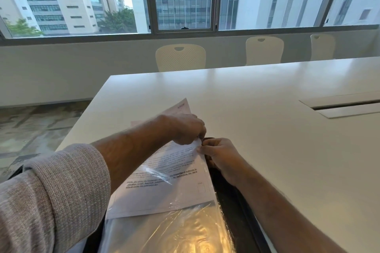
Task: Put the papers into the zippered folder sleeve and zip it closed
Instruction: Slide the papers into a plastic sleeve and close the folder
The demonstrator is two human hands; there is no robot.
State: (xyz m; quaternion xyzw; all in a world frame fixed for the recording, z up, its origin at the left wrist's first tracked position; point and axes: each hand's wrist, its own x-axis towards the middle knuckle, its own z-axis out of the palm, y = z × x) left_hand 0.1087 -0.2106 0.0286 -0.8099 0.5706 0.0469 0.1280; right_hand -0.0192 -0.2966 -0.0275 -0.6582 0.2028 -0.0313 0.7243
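Both hands (pixel 185 127) (pixel 220 156) at clear sleeve (pixel 174 230) edge, papers (pixel 164 181) partly inside.

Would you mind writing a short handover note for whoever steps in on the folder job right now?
Left hand: pinching the clear sleeve at its far corner.
Right hand: gripping the dark folder edge beside it, at the same corner.
Papers: printed sheet under the plastic, another sheet's corner poking out beyond the left hand.
Table: the folder rests on its near edge.
Left: seat papers fully, zip closed; zipper state unclear.
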